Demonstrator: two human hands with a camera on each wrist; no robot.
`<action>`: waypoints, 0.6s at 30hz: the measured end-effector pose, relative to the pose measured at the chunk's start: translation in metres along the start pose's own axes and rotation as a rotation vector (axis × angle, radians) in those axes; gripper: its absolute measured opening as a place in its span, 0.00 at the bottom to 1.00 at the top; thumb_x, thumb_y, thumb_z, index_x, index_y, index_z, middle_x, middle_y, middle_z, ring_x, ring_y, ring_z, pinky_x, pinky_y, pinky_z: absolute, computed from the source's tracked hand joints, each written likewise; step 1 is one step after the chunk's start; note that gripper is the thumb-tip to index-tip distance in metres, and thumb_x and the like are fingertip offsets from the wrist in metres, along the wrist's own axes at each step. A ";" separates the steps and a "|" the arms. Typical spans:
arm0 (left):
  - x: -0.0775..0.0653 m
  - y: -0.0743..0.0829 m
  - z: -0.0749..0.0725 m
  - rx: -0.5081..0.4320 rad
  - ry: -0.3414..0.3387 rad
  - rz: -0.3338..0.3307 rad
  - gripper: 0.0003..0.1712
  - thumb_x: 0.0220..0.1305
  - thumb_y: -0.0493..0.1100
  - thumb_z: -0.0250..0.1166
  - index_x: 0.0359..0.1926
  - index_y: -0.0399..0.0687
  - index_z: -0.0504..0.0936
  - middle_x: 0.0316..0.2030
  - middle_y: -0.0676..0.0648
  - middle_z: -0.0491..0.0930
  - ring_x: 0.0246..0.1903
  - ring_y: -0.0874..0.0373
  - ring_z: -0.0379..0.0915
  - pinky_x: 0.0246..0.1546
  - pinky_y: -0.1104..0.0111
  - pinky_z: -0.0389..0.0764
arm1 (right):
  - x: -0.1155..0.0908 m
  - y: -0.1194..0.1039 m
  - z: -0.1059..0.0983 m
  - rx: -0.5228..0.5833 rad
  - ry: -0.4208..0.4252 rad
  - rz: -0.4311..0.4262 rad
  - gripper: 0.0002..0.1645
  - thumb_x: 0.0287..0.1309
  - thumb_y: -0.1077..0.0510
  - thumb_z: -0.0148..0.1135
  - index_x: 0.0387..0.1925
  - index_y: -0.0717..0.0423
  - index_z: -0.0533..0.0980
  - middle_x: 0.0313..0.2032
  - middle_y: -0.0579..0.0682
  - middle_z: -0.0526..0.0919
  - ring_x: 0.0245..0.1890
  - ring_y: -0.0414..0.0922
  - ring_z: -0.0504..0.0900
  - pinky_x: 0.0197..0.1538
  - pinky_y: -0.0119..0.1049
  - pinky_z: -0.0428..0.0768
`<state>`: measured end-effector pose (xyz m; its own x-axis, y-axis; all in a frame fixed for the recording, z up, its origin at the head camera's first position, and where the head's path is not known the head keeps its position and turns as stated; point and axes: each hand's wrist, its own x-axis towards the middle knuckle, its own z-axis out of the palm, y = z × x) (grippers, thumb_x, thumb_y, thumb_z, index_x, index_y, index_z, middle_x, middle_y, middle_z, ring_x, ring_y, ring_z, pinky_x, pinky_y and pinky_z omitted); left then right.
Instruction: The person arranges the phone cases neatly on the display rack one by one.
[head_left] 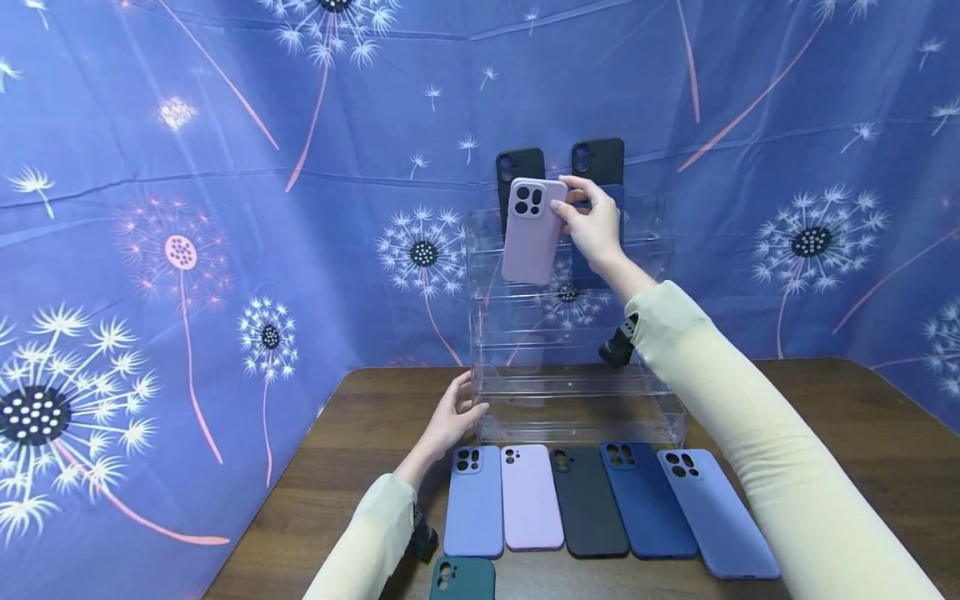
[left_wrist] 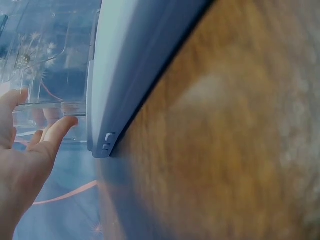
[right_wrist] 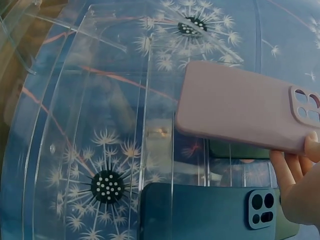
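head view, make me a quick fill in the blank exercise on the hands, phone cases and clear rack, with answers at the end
1. The person's ____ hand holds up a pale pink phone case.
2. The left hand grips the clear rack at its ____ side, as the head camera sees it.
3. Exactly ____ phone cases lie in the row nearest the rack.
4. The teal phone case is cut off by the picture's ____ edge.

Missing words: right; left; five; bottom
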<state>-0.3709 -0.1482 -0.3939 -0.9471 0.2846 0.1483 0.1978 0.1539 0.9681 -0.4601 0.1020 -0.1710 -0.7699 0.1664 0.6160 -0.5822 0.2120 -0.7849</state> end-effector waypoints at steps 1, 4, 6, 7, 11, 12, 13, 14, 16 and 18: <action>0.001 -0.001 0.000 -0.002 0.001 0.001 0.38 0.65 0.36 0.59 0.71 0.41 0.51 0.65 0.29 0.58 0.59 0.35 0.65 0.50 0.48 0.76 | 0.001 0.001 0.001 -0.007 0.004 -0.003 0.24 0.59 0.62 0.61 0.58 0.52 0.73 0.34 0.41 0.70 0.31 0.34 0.79 0.31 0.24 0.80; 0.004 -0.007 0.000 -0.015 0.002 0.008 0.38 0.64 0.35 0.59 0.71 0.41 0.51 0.64 0.28 0.58 0.59 0.34 0.65 0.50 0.47 0.76 | 0.005 0.004 0.003 -0.017 0.029 -0.008 0.24 0.59 0.62 0.61 0.58 0.52 0.73 0.34 0.41 0.71 0.29 0.34 0.79 0.30 0.25 0.80; 0.006 -0.014 0.000 -0.036 0.004 0.004 0.38 0.64 0.35 0.59 0.71 0.43 0.51 0.65 0.28 0.58 0.59 0.34 0.65 0.51 0.46 0.75 | 0.008 0.006 0.004 -0.009 0.051 -0.011 0.23 0.59 0.63 0.61 0.57 0.54 0.74 0.34 0.41 0.72 0.28 0.35 0.79 0.30 0.26 0.80; 0.008 -0.017 0.000 -0.036 0.008 0.006 0.39 0.64 0.35 0.59 0.71 0.43 0.50 0.65 0.28 0.58 0.59 0.34 0.65 0.50 0.46 0.75 | 0.010 0.007 0.005 -0.005 0.062 -0.012 0.23 0.59 0.63 0.61 0.57 0.54 0.74 0.34 0.41 0.72 0.28 0.35 0.79 0.29 0.27 0.80; 0.013 -0.027 0.000 -0.024 0.023 0.003 0.39 0.65 0.38 0.59 0.72 0.47 0.50 0.65 0.30 0.58 0.59 0.35 0.65 0.51 0.47 0.75 | 0.016 0.009 0.005 -0.017 0.083 -0.016 0.22 0.58 0.63 0.62 0.56 0.53 0.76 0.33 0.42 0.73 0.27 0.36 0.79 0.29 0.27 0.80; 0.013 -0.028 0.000 -0.013 0.027 -0.003 0.39 0.65 0.39 0.59 0.72 0.48 0.50 0.65 0.31 0.58 0.60 0.36 0.65 0.51 0.48 0.76 | 0.017 0.009 0.006 -0.031 0.083 -0.013 0.22 0.58 0.62 0.62 0.56 0.52 0.76 0.33 0.42 0.73 0.28 0.35 0.79 0.29 0.26 0.79; 0.014 -0.028 0.000 -0.002 0.028 -0.005 0.39 0.65 0.39 0.59 0.72 0.48 0.50 0.65 0.31 0.59 0.60 0.37 0.65 0.51 0.49 0.76 | 0.017 0.010 0.006 -0.049 0.079 -0.012 0.22 0.58 0.62 0.62 0.56 0.51 0.76 0.34 0.42 0.74 0.28 0.34 0.79 0.29 0.25 0.79; 0.014 -0.029 0.000 0.000 0.029 -0.012 0.39 0.65 0.40 0.59 0.72 0.49 0.50 0.66 0.32 0.59 0.60 0.38 0.65 0.51 0.50 0.76 | 0.017 0.011 0.007 -0.067 0.074 -0.013 0.22 0.58 0.61 0.63 0.56 0.51 0.76 0.34 0.43 0.75 0.28 0.34 0.79 0.29 0.25 0.79; 0.014 -0.029 0.000 0.014 0.031 -0.021 0.38 0.65 0.41 0.59 0.72 0.50 0.51 0.66 0.34 0.59 0.60 0.39 0.66 0.51 0.52 0.77 | 0.017 0.013 0.008 -0.100 0.061 -0.013 0.23 0.57 0.61 0.63 0.56 0.51 0.76 0.35 0.45 0.77 0.28 0.33 0.79 0.29 0.24 0.79; 0.014 -0.029 0.000 0.018 0.033 -0.023 0.38 0.65 0.40 0.59 0.71 0.50 0.52 0.66 0.34 0.60 0.60 0.40 0.66 0.51 0.52 0.77 | 0.017 0.016 0.010 -0.121 0.051 -0.013 0.23 0.56 0.60 0.64 0.56 0.52 0.76 0.37 0.49 0.79 0.27 0.33 0.79 0.30 0.25 0.81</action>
<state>-0.3900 -0.1487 -0.4201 -0.9593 0.2491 0.1327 0.1799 0.1774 0.9675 -0.4849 0.0987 -0.1742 -0.7467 0.2106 0.6309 -0.5537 0.3287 -0.7651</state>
